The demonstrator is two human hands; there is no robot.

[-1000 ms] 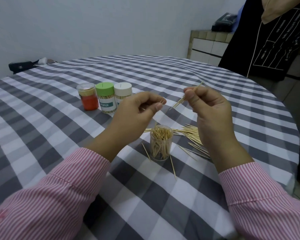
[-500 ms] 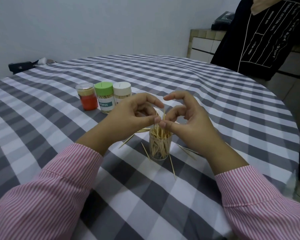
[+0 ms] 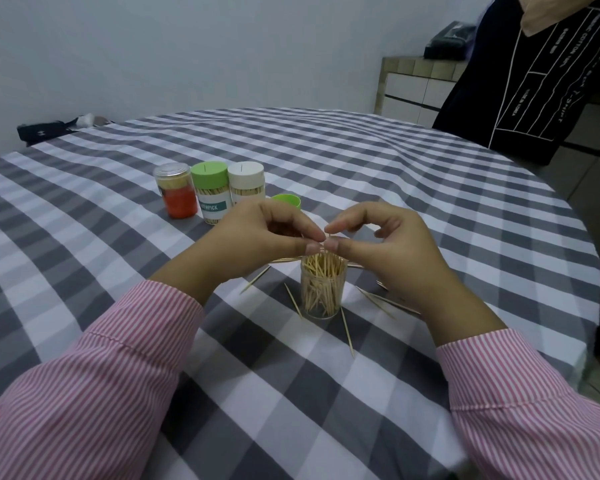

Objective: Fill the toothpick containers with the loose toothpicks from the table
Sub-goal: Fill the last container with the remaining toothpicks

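Toothpicks (image 3: pixel 321 271), thin pale wooden sticks with pointed ends, stand crammed at loose angles in a clear open container (image 3: pixel 322 289) near the middle of the desk (image 3: pixel 430 202), which wears a grey and white checked cloth. Directly above the container's mouth the left hand (image 3: pixel 257 242) and the right hand (image 3: pixel 392 245) meet fingertip to fingertip, each with thumb and forefinger curled together; they appear to pinch a single toothpick (image 3: pixel 330 236) between them, though only a sliver of it shows. More loose toothpicks (image 3: pixel 347 332) lie scattered flat on the cloth around the container's base, some partly hidden under the hands. Beyond the left hand stand three closed containers in a row, touching: an orange-filled one with a clear lid (image 3: pixel 177 194), a green-lidded one (image 3: pixel 210 192) with a label, and a white-lidded one (image 3: pixel 246 183). A loose green lid (image 3: pixel 286 201) sits just beside the white-lidded one. Both sleeves are pink striped. A person in a dark shirt (image 3: pixel 534 81) stands at the far right.
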